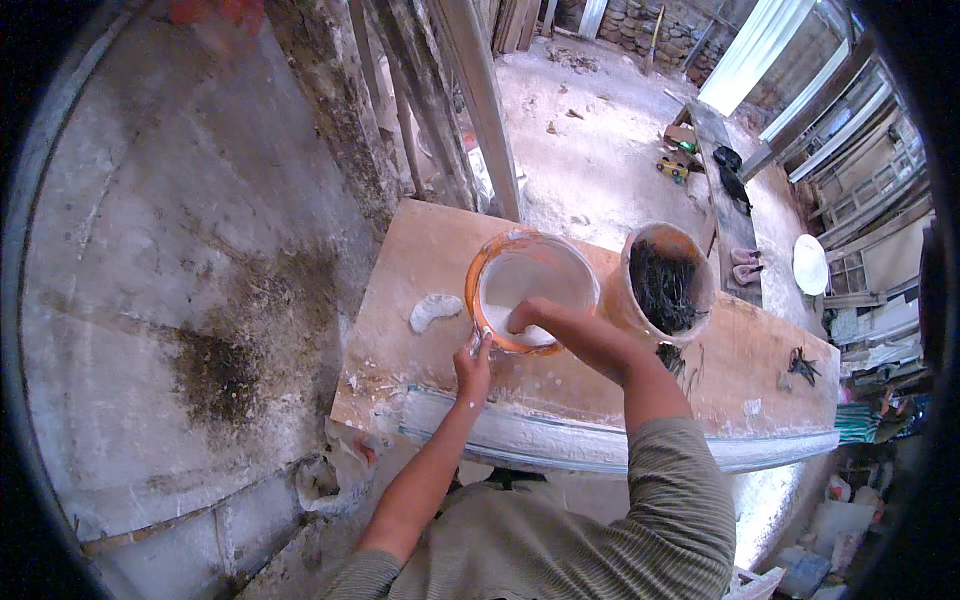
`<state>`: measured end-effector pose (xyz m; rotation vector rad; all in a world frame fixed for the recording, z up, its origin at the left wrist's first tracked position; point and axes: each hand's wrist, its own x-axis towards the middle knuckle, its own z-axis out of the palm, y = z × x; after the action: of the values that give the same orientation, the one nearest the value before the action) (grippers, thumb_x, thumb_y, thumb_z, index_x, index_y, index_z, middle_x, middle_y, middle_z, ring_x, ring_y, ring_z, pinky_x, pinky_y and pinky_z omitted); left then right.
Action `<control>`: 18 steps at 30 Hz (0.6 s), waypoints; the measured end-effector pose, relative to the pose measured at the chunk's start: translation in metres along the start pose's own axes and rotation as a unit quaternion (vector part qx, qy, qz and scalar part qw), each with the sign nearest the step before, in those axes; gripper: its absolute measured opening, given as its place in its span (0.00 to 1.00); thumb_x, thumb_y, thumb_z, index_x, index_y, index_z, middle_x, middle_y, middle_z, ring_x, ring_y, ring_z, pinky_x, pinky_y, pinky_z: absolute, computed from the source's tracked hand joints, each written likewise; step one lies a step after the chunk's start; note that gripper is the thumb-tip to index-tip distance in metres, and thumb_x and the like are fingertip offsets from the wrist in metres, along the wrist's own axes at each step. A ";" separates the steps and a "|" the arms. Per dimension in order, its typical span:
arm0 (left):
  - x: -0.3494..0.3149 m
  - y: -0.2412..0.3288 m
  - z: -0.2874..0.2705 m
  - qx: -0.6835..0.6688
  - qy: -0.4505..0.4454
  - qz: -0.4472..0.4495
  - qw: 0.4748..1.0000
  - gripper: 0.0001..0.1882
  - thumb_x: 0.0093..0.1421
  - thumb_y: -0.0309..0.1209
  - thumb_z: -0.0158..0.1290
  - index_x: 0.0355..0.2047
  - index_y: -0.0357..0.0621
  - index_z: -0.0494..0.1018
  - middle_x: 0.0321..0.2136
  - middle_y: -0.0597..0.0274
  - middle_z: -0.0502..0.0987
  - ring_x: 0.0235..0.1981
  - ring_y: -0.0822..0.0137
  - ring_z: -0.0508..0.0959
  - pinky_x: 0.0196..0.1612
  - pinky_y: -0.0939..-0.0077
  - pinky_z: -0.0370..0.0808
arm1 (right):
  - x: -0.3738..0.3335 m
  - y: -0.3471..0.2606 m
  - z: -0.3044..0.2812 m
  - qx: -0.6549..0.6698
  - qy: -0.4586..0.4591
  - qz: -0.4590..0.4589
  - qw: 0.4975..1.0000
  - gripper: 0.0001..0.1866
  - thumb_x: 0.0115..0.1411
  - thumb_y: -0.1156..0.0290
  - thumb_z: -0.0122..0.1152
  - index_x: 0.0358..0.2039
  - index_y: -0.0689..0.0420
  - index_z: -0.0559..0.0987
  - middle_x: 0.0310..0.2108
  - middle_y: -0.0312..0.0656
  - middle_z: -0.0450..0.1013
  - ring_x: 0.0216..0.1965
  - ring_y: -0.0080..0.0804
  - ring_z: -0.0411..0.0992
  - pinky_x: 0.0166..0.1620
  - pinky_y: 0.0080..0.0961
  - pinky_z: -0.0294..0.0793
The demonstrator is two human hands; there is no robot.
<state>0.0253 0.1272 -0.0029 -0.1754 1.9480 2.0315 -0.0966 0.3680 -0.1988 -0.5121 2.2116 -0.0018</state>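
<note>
An orange bucket (473,285), its rim and inner wall coated white, stands on a wooden board in front of me. My left hand (474,368) grips the near-left side of its rim, thumb on top. My right hand (524,316) reaches down inside the bucket, low against the pale white paste (515,285). Its fingers look curled, and their tips are hidden, so what they hold cannot be made out. Just right of the bucket, a paler bucket (640,310) holds a tangle of dark fibres (665,285).
A white curved lump (435,312) lies on the board (400,260) left of the bucket. Dark scraps (803,366) lie toward its right end. A stained wall (180,220) rises at left; wooden posts (480,100) stand behind. Beyond is a low bench (735,215) with pink shoes (746,265).
</note>
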 end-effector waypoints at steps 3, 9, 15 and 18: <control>0.001 0.000 0.015 -0.045 -0.010 0.028 0.999 0.21 0.67 0.39 0.55 0.52 0.33 0.76 0.30 0.69 0.77 0.29 0.78 0.70 0.32 0.76 0.70 | 0.015 0.028 -0.003 -0.057 0.093 -0.068 0.992 0.12 0.49 0.67 0.59 0.29 0.61 0.84 0.31 0.52 0.80 0.34 0.46 0.79 0.37 0.45 0.77; 0.006 -0.007 -0.029 -0.032 0.051 -0.006 0.998 0.21 0.66 0.38 0.56 0.52 0.35 0.76 0.33 0.69 0.79 0.33 0.78 0.73 0.37 0.77 0.71 | -0.058 -0.076 -0.094 -0.058 0.244 0.076 0.965 0.13 0.49 0.68 0.57 0.30 0.59 0.85 0.32 0.51 0.81 0.33 0.43 0.79 0.36 0.43 0.76; 0.010 -0.014 -0.010 -0.019 0.040 0.010 0.999 0.19 0.66 0.39 0.56 0.49 0.37 0.79 0.26 0.73 0.75 0.27 0.80 0.69 0.30 0.78 0.68 | -0.045 -0.049 -0.061 -0.085 0.020 -0.101 0.991 0.13 0.51 0.67 0.57 0.33 0.60 0.84 0.43 0.52 0.79 0.36 0.44 0.79 0.36 0.41 0.75; 0.004 0.000 -0.006 -0.023 0.031 -0.016 0.999 0.18 0.65 0.40 0.57 0.47 0.38 0.80 0.22 0.73 0.73 0.22 0.80 0.68 0.25 0.79 0.67 | -0.055 -0.056 -0.051 -0.249 0.218 -0.184 0.926 0.12 0.52 0.69 0.55 0.32 0.60 0.84 0.39 0.52 0.79 0.33 0.43 0.79 0.33 0.39 0.74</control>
<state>0.0203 0.1217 -0.0045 -0.2817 1.9231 2.0731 -0.0834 0.3276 -0.1154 -1.3131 2.5104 0.2793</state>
